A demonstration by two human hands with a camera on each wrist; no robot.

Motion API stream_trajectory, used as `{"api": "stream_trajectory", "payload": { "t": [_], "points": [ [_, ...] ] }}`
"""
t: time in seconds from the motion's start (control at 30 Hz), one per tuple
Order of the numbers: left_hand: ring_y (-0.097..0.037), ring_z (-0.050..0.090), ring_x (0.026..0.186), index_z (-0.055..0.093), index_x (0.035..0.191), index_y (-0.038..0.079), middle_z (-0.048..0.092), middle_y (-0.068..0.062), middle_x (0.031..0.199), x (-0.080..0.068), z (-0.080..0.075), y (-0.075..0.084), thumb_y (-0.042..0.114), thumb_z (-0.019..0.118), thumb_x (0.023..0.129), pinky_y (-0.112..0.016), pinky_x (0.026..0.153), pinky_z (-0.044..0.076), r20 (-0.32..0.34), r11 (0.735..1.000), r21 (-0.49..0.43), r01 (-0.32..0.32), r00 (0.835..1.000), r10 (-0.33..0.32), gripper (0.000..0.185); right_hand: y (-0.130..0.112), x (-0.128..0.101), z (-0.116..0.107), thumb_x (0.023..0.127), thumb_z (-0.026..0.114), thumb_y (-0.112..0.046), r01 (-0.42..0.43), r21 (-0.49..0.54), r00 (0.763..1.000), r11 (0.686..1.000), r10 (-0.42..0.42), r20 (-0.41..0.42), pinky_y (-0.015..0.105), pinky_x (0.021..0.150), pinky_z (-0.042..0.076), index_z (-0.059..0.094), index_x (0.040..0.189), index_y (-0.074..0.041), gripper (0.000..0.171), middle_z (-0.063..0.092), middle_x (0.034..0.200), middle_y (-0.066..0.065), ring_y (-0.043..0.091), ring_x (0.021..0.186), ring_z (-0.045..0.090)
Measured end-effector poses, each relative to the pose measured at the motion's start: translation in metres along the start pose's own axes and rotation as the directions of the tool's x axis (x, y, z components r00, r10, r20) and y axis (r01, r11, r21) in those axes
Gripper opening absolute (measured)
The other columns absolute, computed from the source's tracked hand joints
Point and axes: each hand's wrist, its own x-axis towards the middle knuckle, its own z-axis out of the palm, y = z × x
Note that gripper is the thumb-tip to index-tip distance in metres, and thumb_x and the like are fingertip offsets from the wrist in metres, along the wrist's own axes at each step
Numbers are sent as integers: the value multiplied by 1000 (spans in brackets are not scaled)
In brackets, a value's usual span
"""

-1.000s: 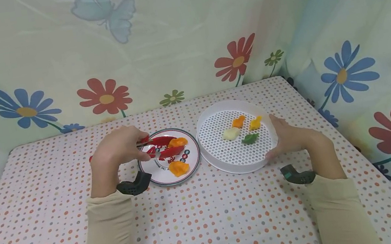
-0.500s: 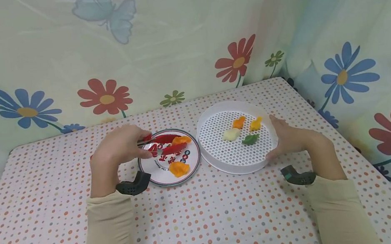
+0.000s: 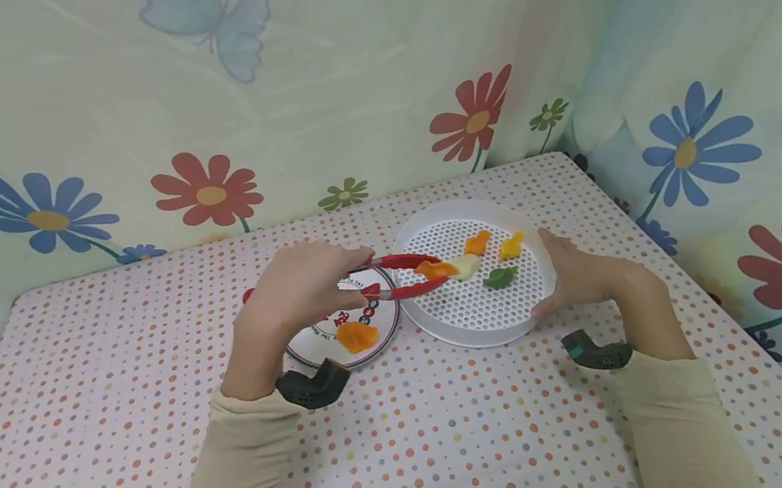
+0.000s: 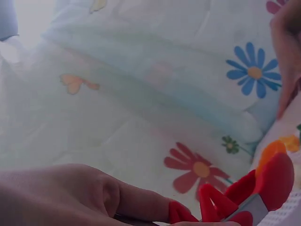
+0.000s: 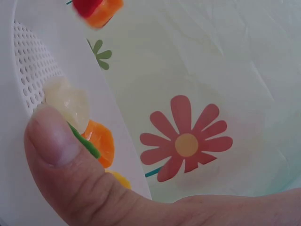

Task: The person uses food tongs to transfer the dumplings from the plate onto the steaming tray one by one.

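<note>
My left hand (image 3: pixel 306 286) grips red tongs (image 3: pixel 403 274), and their tips pinch an orange dumpling (image 3: pixel 436 268) over the left part of the white perforated tray (image 3: pixel 452 327). In the left wrist view the tongs (image 4: pixel 263 188) show red with the orange piece (image 4: pixel 270 151) behind a tip. My right hand (image 3: pixel 577 271) holds the tray's right rim, thumb (image 5: pixel 61 160) over the wall. In the tray lie a white dumpling (image 3: pixel 468 265), an orange one (image 3: pixel 477 243), a yellow one (image 3: pixel 510 245) and a green one (image 3: pixel 500 277). One orange dumpling (image 3: pixel 356 336) stays on the round plate (image 3: pixel 320 347).
The table (image 3: pixel 428 441) has a dotted cloth. Flower-print curtains (image 3: pixel 335 75) close it in at the back and on the right. The table's right edge (image 3: pixel 710 297) runs close to my right wrist.
My left hand has lifted an orange dumpling off the plate with the tongs and carried it right, over the tray. The right hand has kept its hold on the rim.
</note>
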Motion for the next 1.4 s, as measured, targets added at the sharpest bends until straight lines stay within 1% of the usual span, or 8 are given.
{"api": "stream_trajectory", "payload": {
  "t": [0.13,0.23,0.43,0.8,0.97,1.03,1.23,1.4],
  "points": [
    [-10,58,72,62,124,25,69,8,92,21,13,16,39,74,81,-27,63,47,40,998,35,-51,998,50,47,-1,1,0,59,85,-53,-9,-1,1000,1000,9,7,69,106,15,-17,147,4,146,-1,151,37,55,137,6],
    [-10,59,76,63,122,26,70,8,98,32,20,21,40,75,79,-27,64,48,56,995,59,-75,996,72,46,-3,3,1,59,85,-52,7,6,1000,1000,-7,3,68,107,15,-15,147,3,145,1,152,35,54,138,7],
    [-12,60,81,67,117,24,71,5,106,43,23,27,37,77,78,-30,68,49,77,997,24,-80,994,78,42,-9,3,0,59,86,-51,15,5,1000,1000,-16,5,67,107,16,-14,148,3,144,0,153,34,53,139,7],
    [-16,58,81,68,115,18,70,0,103,48,21,28,34,77,78,-30,66,50,122,999,-28,-27,992,31,42,-12,2,-6,61,85,-50,-16,-16,1000,1000,16,16,66,107,16,-17,147,2,144,-3,153,34,53,139,5],
    [-16,59,83,66,117,17,70,-1,105,50,23,28,35,79,76,-30,68,50,121,998,-54,-11,993,17,46,-8,1,-4,59,85,-52,-12,-2,1000,1000,12,17,67,107,16,-18,147,2,146,-3,153,34,53,139,5],
    [-15,59,82,65,118,18,69,0,104,50,23,28,38,79,75,-29,68,50,110,999,-45,-9,994,14,50,-6,2,-3,58,85,-54,-9,2,1000,1000,9,16,68,106,15,-17,147,2,147,-3,153,33,53,139,4],
    [-14,56,79,62,119,18,66,4,92,48,19,27,46,79,72,-29,64,49,74,1000,16,4,997,-5,58,-3,2,-1,57,84,-57,-18,3,1000,1000,18,15,69,106,14,-18,147,1,148,-4,153,34,53,139,3],
    [-14,58,87,56,129,19,67,3,108,36,7,22,48,81,69,-32,67,51,76,999,-37,28,997,-25,72,-1,2,0,58,84,-56,-17,12,1000,1000,17,13,70,105,14,-18,147,1,147,-3,153,34,54,139,4]
  ]
}}
